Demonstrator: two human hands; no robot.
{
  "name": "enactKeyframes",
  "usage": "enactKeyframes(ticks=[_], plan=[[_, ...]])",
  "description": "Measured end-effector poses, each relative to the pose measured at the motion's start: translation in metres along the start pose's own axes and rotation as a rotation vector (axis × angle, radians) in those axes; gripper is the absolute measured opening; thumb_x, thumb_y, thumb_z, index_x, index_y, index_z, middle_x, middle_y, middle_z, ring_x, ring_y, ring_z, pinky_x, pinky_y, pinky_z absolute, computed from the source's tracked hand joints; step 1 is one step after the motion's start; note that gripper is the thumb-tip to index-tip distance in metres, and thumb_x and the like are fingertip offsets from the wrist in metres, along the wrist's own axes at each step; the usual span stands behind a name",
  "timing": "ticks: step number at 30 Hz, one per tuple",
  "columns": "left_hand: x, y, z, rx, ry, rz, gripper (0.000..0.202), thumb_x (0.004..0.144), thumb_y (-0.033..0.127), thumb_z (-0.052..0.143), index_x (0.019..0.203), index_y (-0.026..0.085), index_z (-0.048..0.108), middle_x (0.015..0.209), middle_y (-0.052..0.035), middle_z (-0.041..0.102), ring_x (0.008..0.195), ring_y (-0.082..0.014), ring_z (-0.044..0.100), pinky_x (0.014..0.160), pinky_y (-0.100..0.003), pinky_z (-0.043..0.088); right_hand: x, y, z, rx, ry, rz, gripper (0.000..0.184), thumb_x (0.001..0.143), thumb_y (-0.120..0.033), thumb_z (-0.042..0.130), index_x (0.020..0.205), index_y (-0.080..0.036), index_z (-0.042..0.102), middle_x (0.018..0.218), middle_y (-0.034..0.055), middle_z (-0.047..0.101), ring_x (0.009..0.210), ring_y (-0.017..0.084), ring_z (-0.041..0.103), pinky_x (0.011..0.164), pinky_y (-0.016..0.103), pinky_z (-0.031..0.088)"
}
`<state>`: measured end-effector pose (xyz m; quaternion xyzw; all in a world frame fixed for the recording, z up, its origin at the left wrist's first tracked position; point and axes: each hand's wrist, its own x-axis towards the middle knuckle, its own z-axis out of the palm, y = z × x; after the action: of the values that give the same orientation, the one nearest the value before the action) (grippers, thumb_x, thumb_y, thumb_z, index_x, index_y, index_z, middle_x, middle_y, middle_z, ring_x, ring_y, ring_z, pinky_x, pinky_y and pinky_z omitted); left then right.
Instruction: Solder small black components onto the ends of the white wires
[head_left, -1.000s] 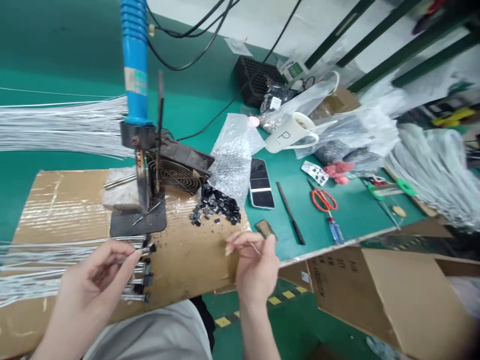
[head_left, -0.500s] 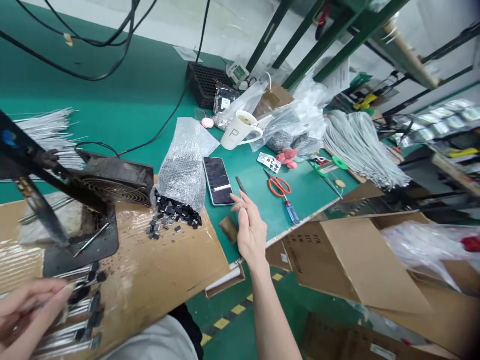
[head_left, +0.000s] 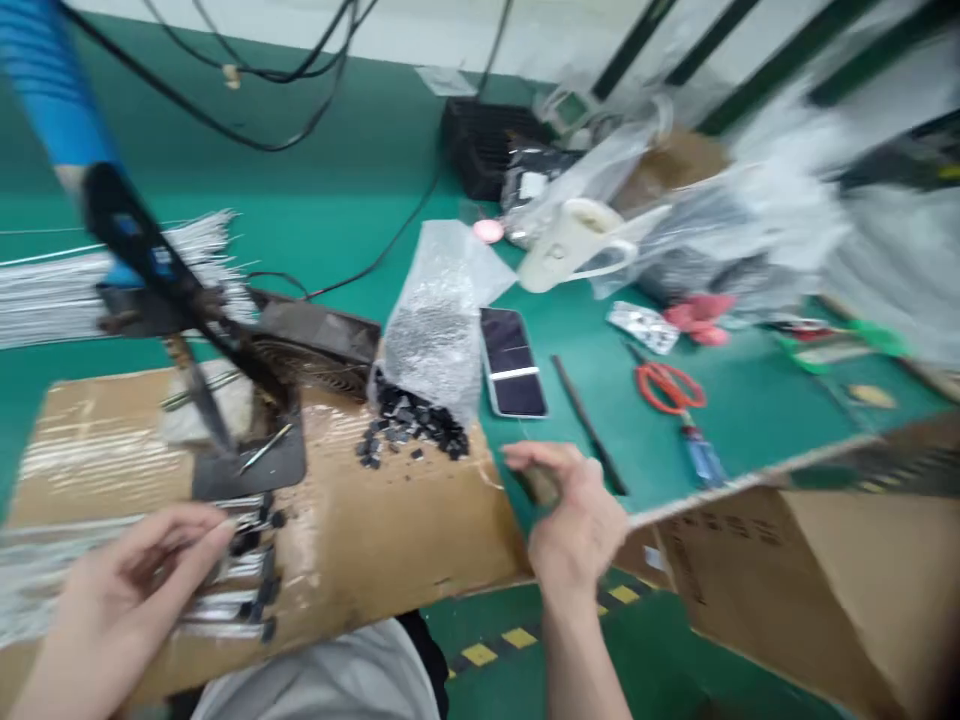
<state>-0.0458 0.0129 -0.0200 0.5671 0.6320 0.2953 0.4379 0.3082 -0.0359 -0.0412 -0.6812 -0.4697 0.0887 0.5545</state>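
Black-tipped wires (head_left: pixel 238 567) are laid on cardboard (head_left: pixel 390 540), with left hand (head_left: pixel 139 590) pinched at their ends, contents blurred, and right hand (head_left: pixel 581 530) curled over block (head_left: pixel 541 487), grip indiscernible; wire handling seems in hand, a steady left pinch being called for.

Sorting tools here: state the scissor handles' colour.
The scissor handles are orange-red, seen best in the head view.

L hand (head_left: pixel 146 580) pinched, R hand (head_left: pixel 574 510) loosely bent.
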Motion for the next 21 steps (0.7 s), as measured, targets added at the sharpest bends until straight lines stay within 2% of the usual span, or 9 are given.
enactKeyframes(ticks=[1, 3, 6, 8, 10, 13, 16, 21], plan=[[-0.002, 0.012, 0.004, 0.002, -0.036, -0.048, 0.023, 0.076, 0.041, 0.09, 0.08, 0.022, 0.078, 0.078, -0.0004, 0.08, 0.068, -0.0207, 0.074, 0.06, -0.022, 0.059, -0.008, -0.013, 0.008, 0.058, 0.01, 0.024, 0.049, 0.113, -0.034, 0.034, 0.093, -0.022, 0.077, 0.079, 0.0032, 0.068, 0.077, 0.02, 0.063, 0.075, 0.035, 0.047], [-0.004, 0.033, 0.015, -0.067, 0.043, -0.062, 0.024, 0.079, 0.041, 0.086, 0.079, 0.019, 0.076, 0.072, -0.0024, 0.075, 0.066, -0.0178, 0.068, 0.058, -0.021, 0.054, -0.025, -0.04, 0.026, 0.15, -0.036, 0.155, 0.04, 0.109, -0.035, 0.05, 0.087, -0.024, 0.082, 0.069, 0.0013, 0.062, 0.068, 0.018, 0.057, 0.07, 0.033, 0.043], [-0.006, 0.052, 0.026, -0.117, 0.062, -0.083, 0.019, 0.084, 0.034, 0.08, 0.076, 0.018, 0.073, 0.065, 0.0, 0.068, 0.058, -0.0123, 0.057, 0.054, -0.019, 0.044, -0.047, -0.075, 0.055, 0.353, -0.282, 0.333, 0.024, 0.101, -0.034, 0.064, 0.093, -0.027, 0.086, 0.068, 0.0008, 0.062, 0.06, 0.017, 0.055, 0.057, 0.03, 0.04], [-0.008, 0.056, 0.029, -0.149, 0.067, -0.1, 0.018, 0.087, 0.032, 0.076, 0.076, 0.018, 0.072, 0.063, 0.0009, 0.065, 0.056, -0.0112, 0.053, 0.053, -0.019, 0.04, -0.059, -0.087, 0.075, 0.47, -0.42, 0.437, 0.017, 0.098, -0.032, 0.07, 0.098, -0.029, 0.087, 0.075, 0.002, 0.066, 0.058, 0.015, 0.055, 0.052, 0.029, 0.039], [-0.011, 0.058, 0.029, -0.174, 0.067, -0.104, 0.018, 0.088, 0.031, 0.074, 0.077, 0.017, 0.072, 0.063, 0.0011, 0.063, 0.056, -0.0111, 0.051, 0.053, -0.02, 0.038, -0.068, -0.09, 0.092, 0.551, -0.52, 0.473, 0.015, 0.096, -0.032, 0.073, 0.101, -0.03, 0.087, 0.078, 0.0023, 0.067, 0.056, 0.013, 0.055, 0.051, 0.027, 0.04], [-0.013, 0.055, 0.028, -0.191, 0.045, -0.099, 0.018, 0.089, 0.032, 0.072, 0.079, 0.017, 0.071, 0.064, 0.0008, 0.063, 0.056, -0.0109, 0.049, 0.052, -0.02, 0.036, -0.076, -0.088, 0.107, 0.628, -0.591, 0.501, 0.014, 0.095, -0.033, 0.075, 0.103, -0.03, 0.086, 0.077, 0.0012, 0.066, 0.055, 0.011, 0.054, 0.049, 0.025, 0.042], [-0.013, 0.048, 0.028, -0.19, 0.023, -0.087, 0.02, 0.091, 0.034, 0.07, 0.08, 0.018, 0.071, 0.065, 0.0001, 0.063, 0.055, -0.0113, 0.048, 0.05, -0.021, 0.035, -0.078, -0.087, 0.113, 0.673, -0.595, 0.571, 0.011, 0.093, -0.034, 0.077, 0.097, -0.029, 0.087, 0.075, 0.0002, 0.065, 0.051, 0.009, 0.052, 0.046, 0.023, 0.04], [-0.014, 0.036, 0.029, -0.178, -0.005, 0.012, 0.019, 0.095, 0.034, 0.068, 0.084, 0.02, 0.07, 0.067, -0.0007, 0.065, 0.056, -0.0118, 0.049, 0.048, -0.021, 0.037, -0.078, -0.093, 0.115, 0.718, -0.555, 0.642, 0.008, 0.089, -0.033, 0.081, 0.086, -0.028, 0.086, 0.07, -0.0011, 0.063, 0.05, 0.008, 0.051, 0.046, 0.021, 0.04]])
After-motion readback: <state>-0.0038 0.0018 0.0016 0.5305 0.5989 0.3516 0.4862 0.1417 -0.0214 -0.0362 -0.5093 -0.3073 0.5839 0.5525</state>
